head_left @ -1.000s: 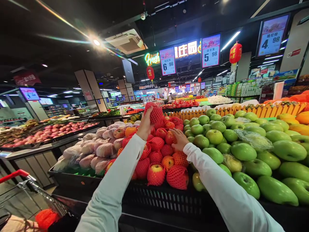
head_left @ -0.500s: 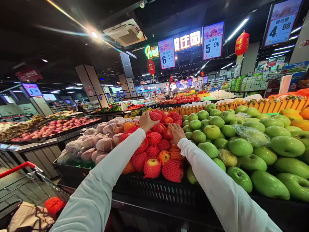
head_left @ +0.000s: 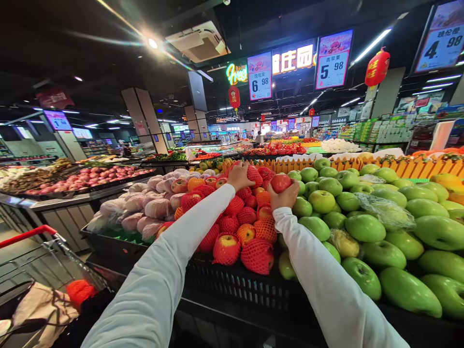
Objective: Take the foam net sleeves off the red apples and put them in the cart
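Observation:
My right hand (head_left: 285, 197) is raised at the right edge of the red apple pile, closed on a bare red apple (head_left: 280, 183). Farther back, my left hand (head_left: 239, 176) curls its thumb and fingers around an apple in a red foam net (head_left: 255, 177); part of its grip is hidden. Below both hands lie several red apples in foam nets, with one net-wrapped apple (head_left: 226, 248) at the front. Green apples (head_left: 366, 228) are heaped beside my right forearm.
A black crate (head_left: 239, 280) fronts the display. Pale wrapped fruit (head_left: 157, 208) lies to the left. A shopping cart with a red handle (head_left: 27, 236) stands at lower left. An orange picket fence (head_left: 409, 168) runs behind the green apples.
My right hand has lifted a bare red apple from the pile and turned up with it. My left hand has shifted right across the apples. The view has swung slightly left.

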Demonstrator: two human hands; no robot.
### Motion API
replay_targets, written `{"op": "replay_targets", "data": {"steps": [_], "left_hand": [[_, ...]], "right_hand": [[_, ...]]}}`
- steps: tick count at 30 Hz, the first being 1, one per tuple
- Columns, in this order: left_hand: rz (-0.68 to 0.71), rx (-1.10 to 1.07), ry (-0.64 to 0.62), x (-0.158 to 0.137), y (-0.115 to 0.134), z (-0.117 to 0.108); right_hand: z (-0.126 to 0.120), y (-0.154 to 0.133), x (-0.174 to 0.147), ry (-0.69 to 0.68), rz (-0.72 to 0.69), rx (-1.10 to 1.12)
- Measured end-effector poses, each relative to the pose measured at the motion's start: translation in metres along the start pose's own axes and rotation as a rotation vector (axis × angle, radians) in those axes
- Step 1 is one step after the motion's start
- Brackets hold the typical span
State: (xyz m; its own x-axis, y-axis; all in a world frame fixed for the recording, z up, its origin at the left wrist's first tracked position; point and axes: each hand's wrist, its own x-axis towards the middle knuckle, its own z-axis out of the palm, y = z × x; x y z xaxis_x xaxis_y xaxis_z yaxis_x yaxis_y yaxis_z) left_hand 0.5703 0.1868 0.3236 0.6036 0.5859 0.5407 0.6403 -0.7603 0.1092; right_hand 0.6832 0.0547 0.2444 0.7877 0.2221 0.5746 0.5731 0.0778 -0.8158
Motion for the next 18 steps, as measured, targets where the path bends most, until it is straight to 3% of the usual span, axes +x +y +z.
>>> {"op": "replay_targets", "data": {"steps": [5,10,14,18], "left_hand": [[0.068,-0.027,-0.269,-0.013,0.022,-0.01],[0.242,0.177,-0.583,-0.029,0.023,-0.011],[0.22,0.194,-0.61,-0.029,0.022,0.001],[0.181,0.076,-0.605,-0.011,0.02,0.013]], "right_hand": [[0.001,0.002,0.002,0.042,0.019,0.152],[0.006,0.007,0.006,0.174,0.045,0.232],[0.009,0.008,0.007,0.241,0.025,0.319],[0.008,0.008,0.006,0.243,-0.016,0.333]]}}
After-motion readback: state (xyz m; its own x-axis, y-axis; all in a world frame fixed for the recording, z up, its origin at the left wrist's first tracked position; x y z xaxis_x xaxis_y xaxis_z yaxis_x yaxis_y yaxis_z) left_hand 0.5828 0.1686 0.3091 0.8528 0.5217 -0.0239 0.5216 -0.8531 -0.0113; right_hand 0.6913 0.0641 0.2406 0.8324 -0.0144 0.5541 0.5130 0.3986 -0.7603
